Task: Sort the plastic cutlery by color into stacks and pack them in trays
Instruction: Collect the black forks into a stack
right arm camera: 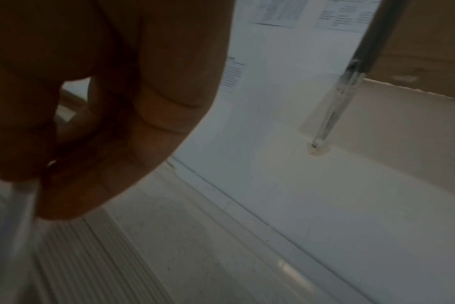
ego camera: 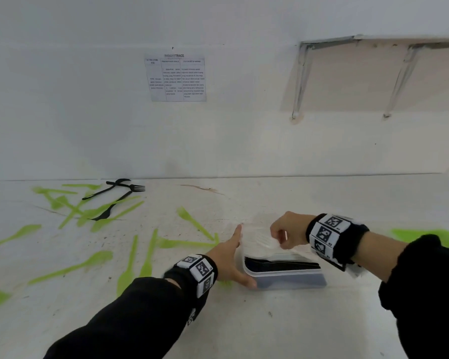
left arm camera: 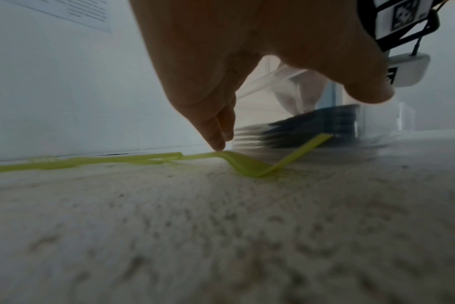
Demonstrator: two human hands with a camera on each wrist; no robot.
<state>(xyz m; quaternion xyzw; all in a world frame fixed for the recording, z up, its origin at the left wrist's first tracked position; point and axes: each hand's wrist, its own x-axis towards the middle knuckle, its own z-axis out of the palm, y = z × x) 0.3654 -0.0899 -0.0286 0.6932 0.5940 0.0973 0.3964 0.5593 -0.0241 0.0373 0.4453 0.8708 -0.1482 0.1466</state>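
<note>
1. Overhead, from the head camera: a sheet [ego camera: 175, 78] taped to the wall is headed "INSIGHTTRACE"; its smaller print is unreadable. The left hand [ego camera: 230, 260], fingers straight, rests against the left end of a clear tray [ego camera: 285, 277] packed with black cutlery [ego camera: 280, 265]. The right hand [ego camera: 287, 233] pinches the tray's raised clear lid [ego camera: 257, 238]. Green cutlery [ego camera: 70, 266] lies scattered over the white table [ego camera: 270, 332]; three black forks [ego camera: 114, 199] lie near the wall.
2. Left wrist: only this low view shows a green fork [left arm camera: 247, 164] on the table just below the extended fingertips [left arm camera: 217, 142], the tray behind it.
3. Right wrist: dim close-up of curled fingers [right arm camera: 148, 131] gripping the lid's edge [right arm camera: 18, 205]; wall papers here are illegible.
</note>
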